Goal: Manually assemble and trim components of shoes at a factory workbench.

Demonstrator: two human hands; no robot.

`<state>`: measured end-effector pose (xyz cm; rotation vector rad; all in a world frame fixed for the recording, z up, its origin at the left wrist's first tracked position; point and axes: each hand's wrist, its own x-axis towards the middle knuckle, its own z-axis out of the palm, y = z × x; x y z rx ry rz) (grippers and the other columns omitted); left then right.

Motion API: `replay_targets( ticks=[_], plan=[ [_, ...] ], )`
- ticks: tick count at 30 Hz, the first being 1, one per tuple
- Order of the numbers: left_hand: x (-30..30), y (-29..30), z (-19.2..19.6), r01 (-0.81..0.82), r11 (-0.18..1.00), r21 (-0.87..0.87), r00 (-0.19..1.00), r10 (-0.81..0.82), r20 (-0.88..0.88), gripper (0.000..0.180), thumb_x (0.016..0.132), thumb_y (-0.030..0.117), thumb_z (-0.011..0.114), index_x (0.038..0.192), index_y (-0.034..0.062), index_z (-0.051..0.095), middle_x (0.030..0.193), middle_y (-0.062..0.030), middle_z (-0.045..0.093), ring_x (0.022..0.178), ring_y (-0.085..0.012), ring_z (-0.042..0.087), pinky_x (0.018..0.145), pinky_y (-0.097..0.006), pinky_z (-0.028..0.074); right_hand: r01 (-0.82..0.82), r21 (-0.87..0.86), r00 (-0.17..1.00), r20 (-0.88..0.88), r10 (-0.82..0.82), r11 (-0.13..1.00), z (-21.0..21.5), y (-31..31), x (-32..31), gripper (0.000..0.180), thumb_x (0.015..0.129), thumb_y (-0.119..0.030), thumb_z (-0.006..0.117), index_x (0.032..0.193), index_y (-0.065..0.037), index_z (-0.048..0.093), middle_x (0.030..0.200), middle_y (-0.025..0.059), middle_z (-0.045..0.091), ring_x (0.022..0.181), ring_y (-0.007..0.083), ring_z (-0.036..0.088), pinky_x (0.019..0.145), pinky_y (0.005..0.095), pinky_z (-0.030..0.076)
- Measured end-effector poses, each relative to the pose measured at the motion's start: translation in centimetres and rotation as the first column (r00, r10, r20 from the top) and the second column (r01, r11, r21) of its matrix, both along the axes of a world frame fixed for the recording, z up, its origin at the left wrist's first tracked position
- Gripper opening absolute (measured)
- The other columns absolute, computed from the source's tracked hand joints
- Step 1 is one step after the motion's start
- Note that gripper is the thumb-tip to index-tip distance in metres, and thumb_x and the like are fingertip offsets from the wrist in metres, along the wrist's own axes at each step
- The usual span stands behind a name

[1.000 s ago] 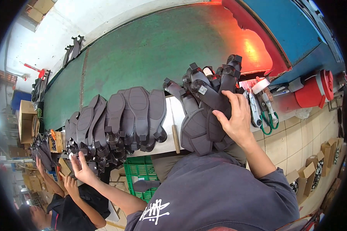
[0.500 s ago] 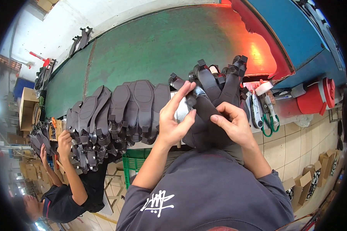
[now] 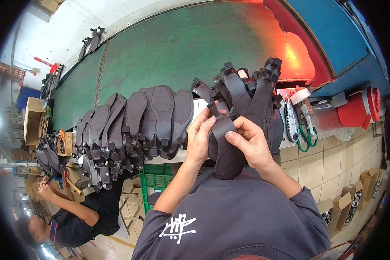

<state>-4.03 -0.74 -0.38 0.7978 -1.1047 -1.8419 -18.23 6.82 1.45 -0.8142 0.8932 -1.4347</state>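
Both my hands grip a dark high-heeled shoe sole [image 3: 229, 161], its broad toe end toward my body. My left hand [image 3: 198, 138] is closed at its heel end, with thumb and fingers at the edge. On the other side my right hand [image 3: 255, 145] holds the middle, thumb lying on the sole's face. Just beyond is a cluster of similar heeled soles [image 3: 236, 89], heels pointing up and away. A long row of more dark soles [image 3: 161, 102] lies left of my hands along the bench edge.
A green conveyor belt [image 3: 160, 47] runs behind the soles toward a glowing red opening [image 3: 290, 56]. Right of my hands lie a utility knife [image 3: 291, 123], green-handled scissors [image 3: 308, 138] and a red container [image 3: 355, 108]. A co-worker [image 3: 73, 216] stands at left; a green crate [image 3: 154, 180] sits below the bench.
My left hand, earlier spread and raised beside the sole, has closed on its heel end. The sole has turned more upright in view. The co-worker's hands have moved lower.
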Motion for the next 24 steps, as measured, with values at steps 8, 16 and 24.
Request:
replay_targets(
  ticks=[8, 16, 24],
  plan=[
    [-0.2, 0.1, -0.5, -0.051, 0.996, 0.079, 0.999, 0.052, 0.001, 0.033, 0.100, 0.018, 0.051, 0.127, -0.0004, 0.057, 0.107, -0.0104, 0.068, 0.094, -0.0130, 0.063, 0.084, -0.027, 0.050, -0.043, 0.031, 0.999, -0.016, 0.043, 0.999, 0.1, 0.3, 0.6, 0.011, 0.094, -0.011, 0.066, 0.097, -0.004, 0.057, 0.089, -0.0021, 0.062, 0.082, 0.0027, 0.056, 0.075, 0.0195, 0.046],
    [0.4, -0.9, -0.5, -0.159, 0.987, 0.037, 0.984, 0.161, -0.079, 0.027, 0.099, 0.014, 0.055, 0.121, 0.0006, 0.061, 0.107, -0.0112, 0.069, 0.094, -0.0132, 0.064, 0.084, -0.027, 0.052, 0.008, -0.021, 0.988, -0.153, -0.011, 1.000, -0.9, 0.0, 2.3, 0.012, 0.092, -0.010, 0.068, 0.095, -0.003, 0.058, 0.086, -0.0037, 0.060, 0.080, 0.0020, 0.054, 0.071, 0.0206, 0.045],
    [0.4, -0.9, 0.0, -0.025, 0.995, 0.101, 0.970, 0.049, -0.238, 0.035, 0.100, 0.021, 0.050, 0.133, 0.0090, 0.048, 0.136, -0.0197, 0.053, 0.127, -0.0308, 0.052, 0.103, -0.045, 0.047, 0.087, -0.435, 0.667, -0.643, -0.377, 0.896, -1.1, -0.6, 3.6, 0.026, 0.077, -0.013, 0.079, 0.091, -0.002, 0.061, 0.076, 0.0118, 0.061, 0.064, 0.0258, 0.060, 0.058, 0.0340, 0.048]
  ],
)
